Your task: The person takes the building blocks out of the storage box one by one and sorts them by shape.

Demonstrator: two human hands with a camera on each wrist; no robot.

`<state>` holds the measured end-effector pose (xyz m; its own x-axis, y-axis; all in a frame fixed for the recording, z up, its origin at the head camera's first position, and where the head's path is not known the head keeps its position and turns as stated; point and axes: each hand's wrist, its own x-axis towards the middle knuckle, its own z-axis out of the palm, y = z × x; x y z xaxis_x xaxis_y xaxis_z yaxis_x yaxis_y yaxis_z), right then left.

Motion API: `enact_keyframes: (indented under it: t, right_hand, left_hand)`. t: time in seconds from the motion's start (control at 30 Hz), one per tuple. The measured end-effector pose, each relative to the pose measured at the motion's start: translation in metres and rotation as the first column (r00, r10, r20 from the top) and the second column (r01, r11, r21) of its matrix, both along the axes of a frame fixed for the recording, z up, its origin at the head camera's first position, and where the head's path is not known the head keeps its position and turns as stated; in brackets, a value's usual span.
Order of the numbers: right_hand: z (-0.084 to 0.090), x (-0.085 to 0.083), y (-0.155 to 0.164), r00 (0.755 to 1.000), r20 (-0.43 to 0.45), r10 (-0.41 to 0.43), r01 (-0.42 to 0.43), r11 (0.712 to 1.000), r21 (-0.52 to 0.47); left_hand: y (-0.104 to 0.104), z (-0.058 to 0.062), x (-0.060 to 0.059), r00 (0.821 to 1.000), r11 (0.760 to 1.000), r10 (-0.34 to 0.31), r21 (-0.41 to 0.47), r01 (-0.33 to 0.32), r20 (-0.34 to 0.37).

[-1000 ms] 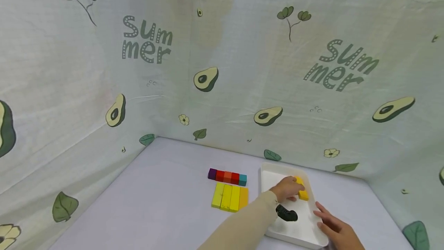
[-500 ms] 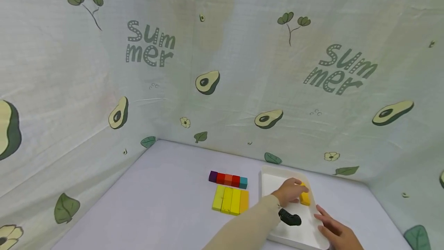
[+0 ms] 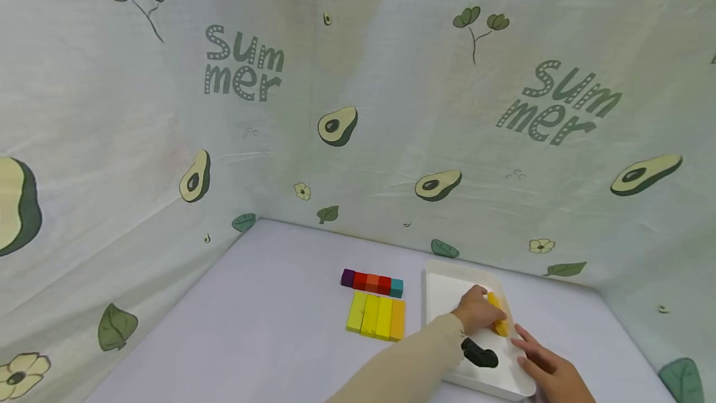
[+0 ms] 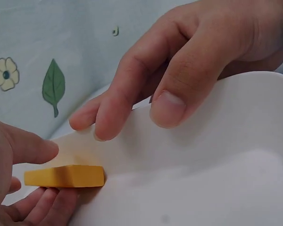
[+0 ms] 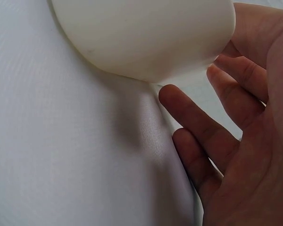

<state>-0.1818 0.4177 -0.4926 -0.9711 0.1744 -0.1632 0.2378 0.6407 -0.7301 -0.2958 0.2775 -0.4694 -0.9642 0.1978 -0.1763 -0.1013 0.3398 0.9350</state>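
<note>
Head camera view: a person's left hand [image 3: 478, 314], in a beige sleeve [image 3: 408, 369], reaches into a white tray [image 3: 447, 288] that sits on a pale lilac tabletop [image 3: 268, 322]. The left hand's fingers and thumb curl around a yellow-orange block [image 3: 498, 321], pinching it near the tray's right wall. In the left wrist view the same block [image 4: 65, 175] lies flat between the thumb above and the fingertips [image 4: 47, 207] below, right against the tray's inner wall [image 4: 203, 155].

The right hand [image 3: 545, 365] rests on the tray's right rim, fingers fairly straight and relaxed, holding nothing. From the left wrist camera its fingers [image 4: 132, 89] drape over the white rim. In the right wrist view the right hand [image 5: 236, 141] lies open just beside the tray's rounded outer corner [image 5: 146, 37], fingertips near it on the cloth.

A black band-like object [image 3: 478, 354] shows beneath the left wrist, over the tray floor.

To the left of the tray, on the tabletop, four yellow and orange blocks [image 3: 376, 316] lie side by side. Just behind them stands a row of small cubes [image 3: 371, 282]: purple, red, orange, red, teal.

A pale green fabric backdrop [image 3: 358, 111], printed with avocados, leaves and the word "Summer", encloses the table.
</note>
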Motion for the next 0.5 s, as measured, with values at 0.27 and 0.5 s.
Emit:
enact_keyframes:
  t: [0.27,0.5]
  right_hand:
    - [0.001,0.002,0.001,1.000,-0.024,0.002,-0.002,1.000,-0.013]
    - [0.004,0.005,0.001,0.999,-0.034,0.002,-0.003,1.000,-0.004]
  left_hand:
    - [0.000,0.003,0.003,0.995,0.996,-0.060,-0.063,0.055,-0.074]
    - [-0.009,0.014,0.002,0.992,0.979,-0.124,0.164,0.118,0.030]
